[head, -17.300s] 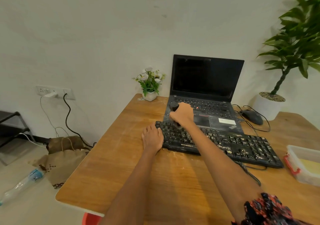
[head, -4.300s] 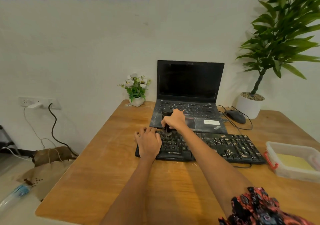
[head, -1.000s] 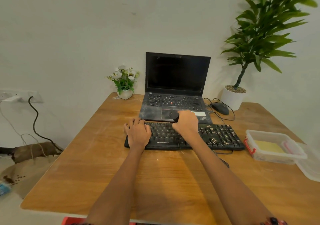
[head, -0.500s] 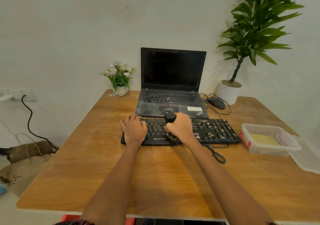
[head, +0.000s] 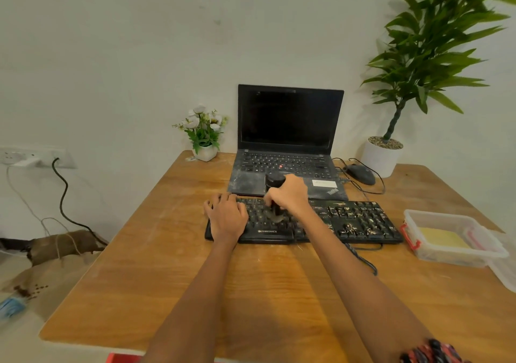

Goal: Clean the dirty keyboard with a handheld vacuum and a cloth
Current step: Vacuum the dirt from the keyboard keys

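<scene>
Black plastic, speckled with pale crumbs toward its right end, the full-size keyboard lies across the middle of the frame on the wooden tabletop. The right hand is wrapped round the dark cylindrical handheld vacuum, nozzle down on the centre-left keys; half a second ago it worked the front row, and now it sits nearer the middle rows. The left hand lies flat, fingers relaxed, pressing the keyboard's left end. What looks like a yellow cloth waits in the clear plastic tub at right, so vacuuming seems unfinished, and wiping is yet to come.
</scene>
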